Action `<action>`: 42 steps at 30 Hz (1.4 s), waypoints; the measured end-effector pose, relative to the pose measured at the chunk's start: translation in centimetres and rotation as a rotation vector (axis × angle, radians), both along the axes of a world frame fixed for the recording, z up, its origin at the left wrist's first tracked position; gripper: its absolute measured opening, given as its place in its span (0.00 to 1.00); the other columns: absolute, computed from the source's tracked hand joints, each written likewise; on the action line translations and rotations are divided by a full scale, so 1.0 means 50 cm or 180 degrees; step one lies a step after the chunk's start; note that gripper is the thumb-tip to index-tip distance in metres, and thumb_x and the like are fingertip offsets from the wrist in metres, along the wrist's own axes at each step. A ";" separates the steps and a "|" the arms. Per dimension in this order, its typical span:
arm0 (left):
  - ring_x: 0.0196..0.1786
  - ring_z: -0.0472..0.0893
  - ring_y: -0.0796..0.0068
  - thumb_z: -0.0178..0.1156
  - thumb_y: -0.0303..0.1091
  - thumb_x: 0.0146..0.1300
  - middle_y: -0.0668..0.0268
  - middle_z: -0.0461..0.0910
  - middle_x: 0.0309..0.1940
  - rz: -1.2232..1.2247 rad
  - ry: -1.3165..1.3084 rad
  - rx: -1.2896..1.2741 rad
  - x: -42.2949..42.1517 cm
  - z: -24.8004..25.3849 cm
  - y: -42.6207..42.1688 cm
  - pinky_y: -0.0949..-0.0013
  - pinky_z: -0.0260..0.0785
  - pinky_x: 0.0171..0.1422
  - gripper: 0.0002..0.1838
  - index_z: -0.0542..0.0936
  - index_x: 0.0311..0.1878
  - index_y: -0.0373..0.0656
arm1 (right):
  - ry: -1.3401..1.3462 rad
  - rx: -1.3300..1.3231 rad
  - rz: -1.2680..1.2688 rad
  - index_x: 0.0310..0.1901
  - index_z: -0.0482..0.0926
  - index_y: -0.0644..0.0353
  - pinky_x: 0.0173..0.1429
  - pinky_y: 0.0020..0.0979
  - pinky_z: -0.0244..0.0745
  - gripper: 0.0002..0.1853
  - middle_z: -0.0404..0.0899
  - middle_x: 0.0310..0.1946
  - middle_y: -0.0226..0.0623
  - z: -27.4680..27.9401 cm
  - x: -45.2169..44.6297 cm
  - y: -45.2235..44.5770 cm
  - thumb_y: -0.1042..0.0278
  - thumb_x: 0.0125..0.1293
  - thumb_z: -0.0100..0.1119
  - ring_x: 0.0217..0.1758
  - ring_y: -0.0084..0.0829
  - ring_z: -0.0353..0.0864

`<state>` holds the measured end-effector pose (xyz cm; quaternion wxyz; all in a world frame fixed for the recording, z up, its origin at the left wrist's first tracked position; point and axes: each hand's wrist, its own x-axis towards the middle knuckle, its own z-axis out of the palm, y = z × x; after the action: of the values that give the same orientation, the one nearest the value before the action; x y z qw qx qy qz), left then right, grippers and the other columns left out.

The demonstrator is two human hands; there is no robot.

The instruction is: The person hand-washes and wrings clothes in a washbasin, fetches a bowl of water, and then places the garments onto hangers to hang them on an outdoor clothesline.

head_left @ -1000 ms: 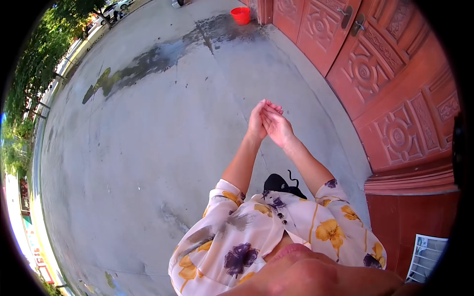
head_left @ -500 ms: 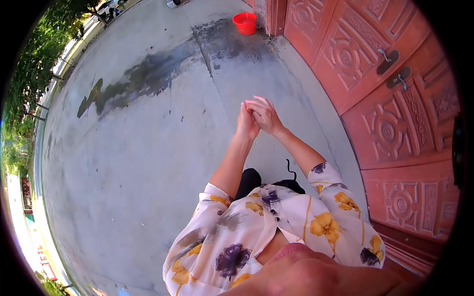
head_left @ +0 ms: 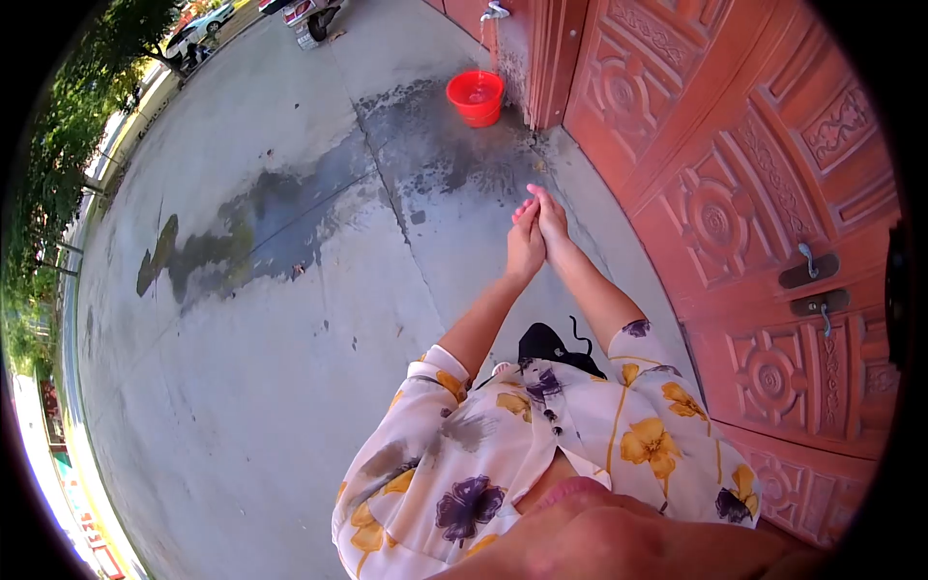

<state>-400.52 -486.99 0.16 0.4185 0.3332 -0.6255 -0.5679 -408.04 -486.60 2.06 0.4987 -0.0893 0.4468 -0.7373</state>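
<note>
This place is looking like a paved outdoor yard (head_left: 242, 387) in front of a building (head_left: 547, 72). Large red doors (head_left: 667, 174) with carved panels (head_left: 720, 215) and metal handles (head_left: 808, 272) are standing along the right side. Beside them, a tap (head_left: 495, 12) is pouring water (head_left: 482, 41) into a red bucket (head_left: 476, 109), and a wet patch (head_left: 304, 188) is darkening the concrete ground (head_left: 319, 416). Farther away, a motorbike (head_left: 311, 17) and a car (head_left: 200, 28) are standing, and trees (head_left: 48, 145) are growing along the left edge.

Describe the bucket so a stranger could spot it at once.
Start at the carved doors on the right, then look up-left to the tap. Below it, on wet ground, stands the bucket: round, open-topped, and far brighter red than the doors.
</note>
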 end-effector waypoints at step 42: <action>0.70 0.66 0.62 0.70 0.45 0.54 0.66 0.71 0.66 -0.0066 -0.3135 -0.2006 -1.132 -0.262 -2.086 0.40 0.47 0.75 0.41 0.67 0.70 0.47 | 0.1507 0.1581 0.1027 0.61 0.76 0.61 0.46 0.29 0.78 0.19 0.84 0.43 0.39 -0.347 -1.068 -1.730 0.72 0.69 0.54 0.45 0.27 0.83</action>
<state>-457.10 -591.31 -12.93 0.1517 0.4112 -0.8884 -0.1367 -461.44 -573.10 -15.27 0.4977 -0.2029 0.6951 -0.4775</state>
